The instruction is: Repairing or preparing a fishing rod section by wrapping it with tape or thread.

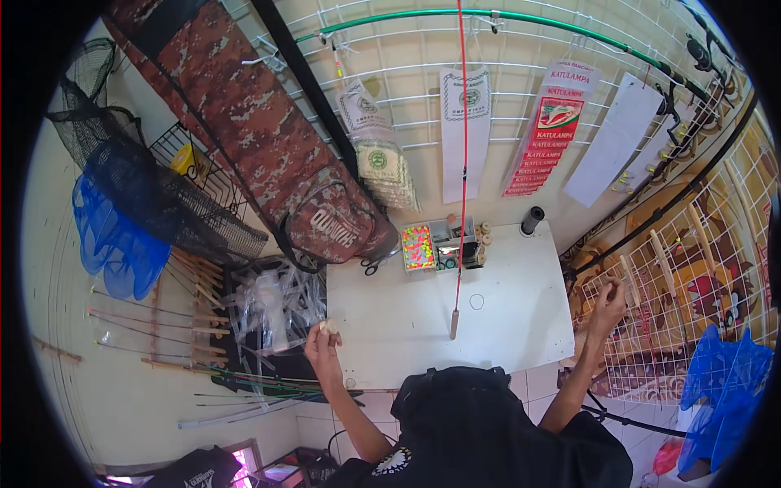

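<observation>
Beige piece [329, 325] in fingers [316, 335] of the left hand [324, 351]

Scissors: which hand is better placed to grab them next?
Probably the left hand: it's nearer the scissors, though holding a pale piece; the right hand appears right of the table.

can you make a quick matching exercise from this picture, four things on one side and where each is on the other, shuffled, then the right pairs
Things:
1. left hand
2. right hand
3. scissors
4. green rod

Places:
A. near the top of the picture
B. at the left edge of the white table, holding a small pale object
C. by the lower end of the camouflage bag
D. beyond the table's right edge

Pairs: 1-B, 2-D, 3-C, 4-A
</observation>
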The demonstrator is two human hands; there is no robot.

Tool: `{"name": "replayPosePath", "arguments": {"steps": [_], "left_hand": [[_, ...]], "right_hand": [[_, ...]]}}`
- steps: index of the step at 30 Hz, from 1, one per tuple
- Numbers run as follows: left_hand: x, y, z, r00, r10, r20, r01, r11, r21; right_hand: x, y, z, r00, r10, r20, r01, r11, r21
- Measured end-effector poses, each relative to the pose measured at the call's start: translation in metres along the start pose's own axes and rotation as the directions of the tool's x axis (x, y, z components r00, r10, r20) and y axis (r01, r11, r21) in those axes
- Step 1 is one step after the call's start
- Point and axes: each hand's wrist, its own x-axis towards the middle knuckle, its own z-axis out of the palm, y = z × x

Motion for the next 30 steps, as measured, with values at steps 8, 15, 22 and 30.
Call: {"name": "replayPosePath", "arguments": {"steps": [8,15,22,30], "left_hand": [[-0.003,-0.103,-0.003,0.984,-0.130,0.126,-0.075,0.339,0.938],[-0.043,-0.186,-0.015,0.874,-0.443,0.200,-0.179,0.090,0.980],[-0.048,-0.136,0.027,0.902,-0.429,0.043,-0.087,-0.083,0.993],[-0.040,0.006,0.138,0.899,-0.376,0.225,-0.053,0.415,0.908]], "right_hand": [[-0.014,-0.024,0.023,0.984,0.016,0.175,-0.056,0.972,0.227],[-0.053,-0.073,0.039,0.895,-0.132,0.426,-0.028,0.936,0.350],[-0.086,-0.100,0.051,0.692,-0.308,0.653,-0.031,0.891,0.453],[-0.111,-0.122,0.060,0.514,-0.399,0.760,-0.005,0.884,0.467]]}}
